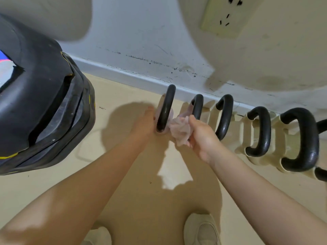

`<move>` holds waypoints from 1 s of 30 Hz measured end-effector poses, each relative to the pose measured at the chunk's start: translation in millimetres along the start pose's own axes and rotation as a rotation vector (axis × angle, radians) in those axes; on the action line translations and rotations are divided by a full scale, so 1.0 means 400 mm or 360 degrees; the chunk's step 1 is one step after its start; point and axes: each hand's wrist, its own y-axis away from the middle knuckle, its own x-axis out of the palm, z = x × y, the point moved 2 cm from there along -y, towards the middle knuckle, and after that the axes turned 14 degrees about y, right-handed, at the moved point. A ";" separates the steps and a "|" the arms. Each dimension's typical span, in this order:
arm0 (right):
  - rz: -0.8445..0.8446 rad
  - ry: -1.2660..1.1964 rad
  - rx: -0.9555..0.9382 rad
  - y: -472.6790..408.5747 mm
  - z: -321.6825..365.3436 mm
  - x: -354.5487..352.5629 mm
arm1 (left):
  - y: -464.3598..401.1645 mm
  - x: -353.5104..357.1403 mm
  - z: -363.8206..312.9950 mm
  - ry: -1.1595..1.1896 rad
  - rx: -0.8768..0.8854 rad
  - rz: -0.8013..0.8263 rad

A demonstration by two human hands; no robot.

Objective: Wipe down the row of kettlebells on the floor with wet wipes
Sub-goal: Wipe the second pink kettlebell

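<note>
Left hand (144,121): you are pressing it flat against the left side of the leftmost kettlebell (165,110), fingers stretched out and not curled round anything.
Right hand (203,137): you are reaching it toward the right side of that same kettlebell, fingers (192,121) pinching a crumpled wet wipe (180,129).
Wet wipe: pale and bunched, it is touching the lower right of the leftmost handle, hanging just above the floor (123,92).
Kettlebells: 5 black loop handles are standing in a row along the baseboard (113,69); a 6th is poking in at the right edge. The 2nd handle (197,106) is sitting just beside your right hand, the 3rd (223,117), 4th (260,131) and 5th (300,138) following to the right.
Bodies: the 4th and 5th have cream-coloured bodies; the leftmost body is looking pale pinkish, mostly hidden by your hands.
Black equipment (40,96): a large dark padded item is filling the left side, well apart from the row.
Wall socket (223,16): it is sitting on the wall above the row.
Shoes (201,230): yours are showing at the bottom, pale-coloured, on the floor.
</note>
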 end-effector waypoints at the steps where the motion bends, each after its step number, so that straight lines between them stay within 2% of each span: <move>1: -0.0023 -0.0109 0.0017 0.005 0.012 -0.035 | 0.003 0.009 -0.008 -0.0132 0.0180 -0.0063; 3: -0.0077 -0.0317 0.0012 0.007 0.025 -0.092 | 0.017 0.033 -0.023 -0.0371 0.0666 -0.0094; 5: -0.0052 -0.0501 -0.0022 0.011 0.036 -0.124 | 0.038 0.076 -0.035 -0.0573 0.1019 0.0051; 7: -0.0075 -0.0529 -0.0114 0.016 0.055 -0.141 | 0.051 0.128 -0.027 -0.0655 0.1005 0.0279; 9: -0.0274 -0.0389 -0.0271 0.009 0.074 -0.155 | 0.043 0.176 -0.008 -0.0771 0.0848 0.0415; 11: -0.0412 -0.0089 -0.0528 -0.004 0.093 -0.159 | 0.025 0.202 0.005 -0.0840 0.0699 0.0404; 15: -0.0694 0.0733 -0.1057 -0.058 0.104 -0.170 | -0.014 0.209 0.020 -0.0829 0.0515 0.0345; 16: -0.0682 0.1030 -0.1212 -0.073 0.098 -0.175 | -0.018 0.209 0.027 -0.0889 0.0493 0.0385; 17: -0.0536 0.1485 -0.1387 -0.082 0.093 -0.172 | -0.023 0.209 0.038 -0.0966 0.0492 0.0436; 19: -0.0054 0.2264 -0.1646 -0.103 0.057 -0.167 | -0.029 0.205 0.054 -0.1059 0.0515 0.0483; 21: 0.0162 0.2453 -0.1761 -0.111 0.055 -0.188 | -0.033 0.199 0.068 -0.1065 0.0482 0.0518; 23: 0.0099 0.2449 -0.1819 -0.118 0.088 -0.211 | -0.039 0.195 0.072 -0.1024 0.0439 0.0522; 25: -0.0026 0.2598 -0.1799 -0.128 0.120 -0.213 | -0.042 0.195 0.073 -0.1001 0.0414 0.0526; 27: -0.0066 0.2808 -0.1932 -0.137 0.122 -0.191 | -0.045 0.196 0.073 -0.1011 0.0412 0.0537; 29: 0.0100 0.3043 -0.2078 -0.162 0.109 -0.163 | -0.045 0.197 0.069 -0.1045 0.0442 0.0541; 30: 0.0195 0.3148 -0.2016 -0.182 0.110 -0.157 | -0.046 0.197 0.069 -0.1049 0.0440 0.0533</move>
